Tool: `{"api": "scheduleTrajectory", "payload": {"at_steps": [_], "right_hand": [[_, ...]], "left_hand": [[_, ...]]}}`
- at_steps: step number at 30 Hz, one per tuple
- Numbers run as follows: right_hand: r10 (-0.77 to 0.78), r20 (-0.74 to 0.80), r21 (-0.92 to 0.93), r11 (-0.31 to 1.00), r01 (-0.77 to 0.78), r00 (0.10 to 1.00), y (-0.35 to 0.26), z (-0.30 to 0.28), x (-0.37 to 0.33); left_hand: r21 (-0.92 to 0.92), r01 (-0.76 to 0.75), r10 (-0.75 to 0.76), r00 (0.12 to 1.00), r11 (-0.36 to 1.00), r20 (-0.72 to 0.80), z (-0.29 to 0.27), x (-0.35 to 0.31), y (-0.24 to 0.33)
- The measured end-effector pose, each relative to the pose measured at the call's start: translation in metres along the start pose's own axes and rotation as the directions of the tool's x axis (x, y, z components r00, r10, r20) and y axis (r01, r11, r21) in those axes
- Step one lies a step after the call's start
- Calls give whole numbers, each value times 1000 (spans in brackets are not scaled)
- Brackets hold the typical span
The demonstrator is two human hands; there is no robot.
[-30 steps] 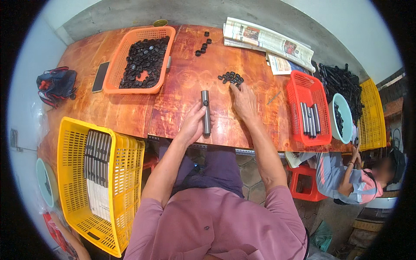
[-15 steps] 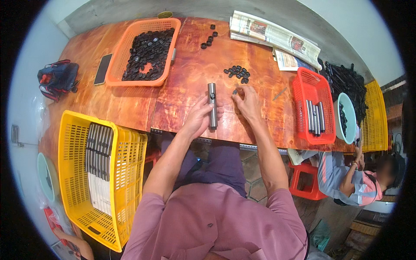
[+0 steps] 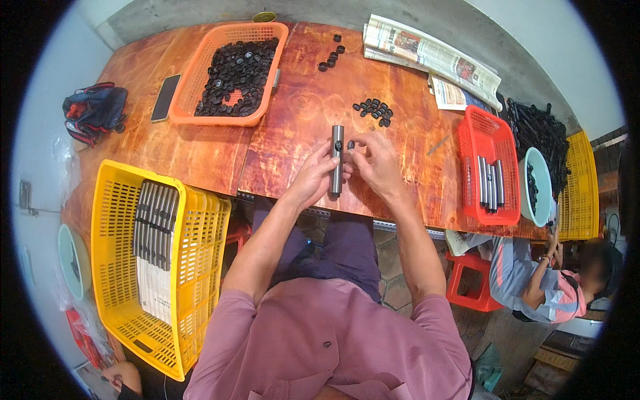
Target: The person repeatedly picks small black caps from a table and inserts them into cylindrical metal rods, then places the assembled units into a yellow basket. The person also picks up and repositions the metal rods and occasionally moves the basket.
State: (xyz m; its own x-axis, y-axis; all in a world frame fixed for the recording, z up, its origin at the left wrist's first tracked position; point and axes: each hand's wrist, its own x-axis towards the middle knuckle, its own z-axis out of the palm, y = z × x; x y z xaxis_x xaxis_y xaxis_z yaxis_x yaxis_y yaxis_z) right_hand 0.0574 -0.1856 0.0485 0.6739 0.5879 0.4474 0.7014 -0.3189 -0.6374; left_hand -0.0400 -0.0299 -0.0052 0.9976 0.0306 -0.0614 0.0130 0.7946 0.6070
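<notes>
Near the centre of the frame, over the near edge of the desk [image 3: 283, 143], the left hand [image 3: 312, 180] has its grip wrapped around a metal tube [image 3: 337, 177] held with its far end toward the top. The right hand [image 3: 380, 165] pinches a small black piece [image 3: 351, 145] just beside the black fitting [image 3: 339, 146] on the tube. The step in hand looks like joining piece to tube; the next move likely calls for steadying the tube and aligning the piece carefully.
</notes>
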Motion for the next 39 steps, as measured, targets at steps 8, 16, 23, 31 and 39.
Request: {"api": "scheduleTrajectory", "payload": {"at_steps": [8,16,23,31,39], "right_hand": [[-176,2,-92,980,175,984,-6,11,-3],[-315,-13,-268,916,300,949,-12,9,-10],[104,-142,288,956,-59,984,-24,12,-31],[518,221,704,502,-502,827,-13,10,-48],[458,348,647,515,-563,818,-10,4,-54]], "left_hand": [[15,-13,14,998,1000,-59,13,-5,2],[50,-20,24,997,999,-68,4,-3,-3],[229,197,-132,954,953,-268,40,-25,4],[213,426,-372,893,879,-251,53,-48,-15],[247,413,-334,892,877,-304,62,-56,-15]]}}
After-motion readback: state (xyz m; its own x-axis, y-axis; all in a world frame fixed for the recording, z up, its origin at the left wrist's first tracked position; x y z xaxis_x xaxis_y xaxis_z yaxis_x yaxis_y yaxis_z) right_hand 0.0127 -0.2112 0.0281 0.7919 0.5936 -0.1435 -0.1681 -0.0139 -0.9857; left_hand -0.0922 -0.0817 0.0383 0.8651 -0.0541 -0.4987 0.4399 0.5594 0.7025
